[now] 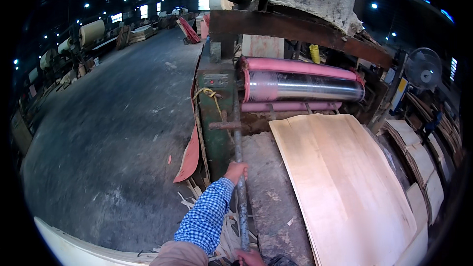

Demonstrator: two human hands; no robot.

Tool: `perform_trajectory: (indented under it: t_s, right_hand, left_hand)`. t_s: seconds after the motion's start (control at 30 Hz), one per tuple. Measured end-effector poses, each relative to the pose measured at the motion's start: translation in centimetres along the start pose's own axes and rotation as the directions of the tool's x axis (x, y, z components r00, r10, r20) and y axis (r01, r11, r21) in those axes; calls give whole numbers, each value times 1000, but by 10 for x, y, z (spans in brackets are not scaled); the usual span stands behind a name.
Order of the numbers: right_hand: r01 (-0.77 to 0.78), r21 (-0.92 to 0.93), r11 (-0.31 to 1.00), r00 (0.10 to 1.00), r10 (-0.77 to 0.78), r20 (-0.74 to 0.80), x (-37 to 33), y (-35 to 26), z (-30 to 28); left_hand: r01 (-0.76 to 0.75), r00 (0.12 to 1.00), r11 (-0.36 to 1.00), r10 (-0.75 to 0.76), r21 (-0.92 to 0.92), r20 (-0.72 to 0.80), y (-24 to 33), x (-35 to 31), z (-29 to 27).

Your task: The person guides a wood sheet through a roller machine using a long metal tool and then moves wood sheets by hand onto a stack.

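Observation:
My left hand (236, 172), in a blue checked sleeve, is closed around a long metal pipe (241, 202). Lower down, at the bottom edge, my right hand (251, 257) also grips the pipe; part of that hand is cut off. The pipe runs up alongside a green machine housing (216, 143) and crosses a rusty handle bar (224, 125). Beyond it lie the machine's rollers, a shiny metal roller (305, 87) and a pink-coated roller (300, 66). To the right of the pipe, a stack of pale wood veneer sheets (345, 182) rests before the rollers.
A yellow rope (209, 92) hangs on the housing. Veneer strips (229, 231) litter the floor beside the pipe. A rusty beam (295, 34) spans above the rollers. At right are a fan (423, 69) and more veneer stacks (416, 152). Concrete floor (123, 133) stretches left.

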State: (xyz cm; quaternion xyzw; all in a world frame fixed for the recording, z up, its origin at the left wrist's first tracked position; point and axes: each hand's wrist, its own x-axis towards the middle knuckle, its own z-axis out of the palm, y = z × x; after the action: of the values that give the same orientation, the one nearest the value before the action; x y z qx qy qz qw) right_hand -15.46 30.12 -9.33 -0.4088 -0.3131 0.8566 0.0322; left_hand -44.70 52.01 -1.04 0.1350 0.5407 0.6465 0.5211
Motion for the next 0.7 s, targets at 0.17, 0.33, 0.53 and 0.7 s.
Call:
perform_trajectory:
  t_s: [0.17,0.33,0.53,0.7]
  right_hand:
    - [77,-34,996,970,-83,-230,-36,-40,7]
    - [42,-159,986,963,-82,-256,-78,-80,-40]
    - [220,-376,900,861,-360,-360,-112,-102,-62]
    - [192,-346,918,892,-310,-328,-138,-121,-45]
  left_hand:
    - [20,999,997,-18,-78,28,-12,13,9]
    - [24,998,972,-10,-233,61,-16,5,58]
    - [34,998,942,-18,-335,52,-36,-8,102]
    - [33,999,942,-21,-333,40,-44,-14,107]
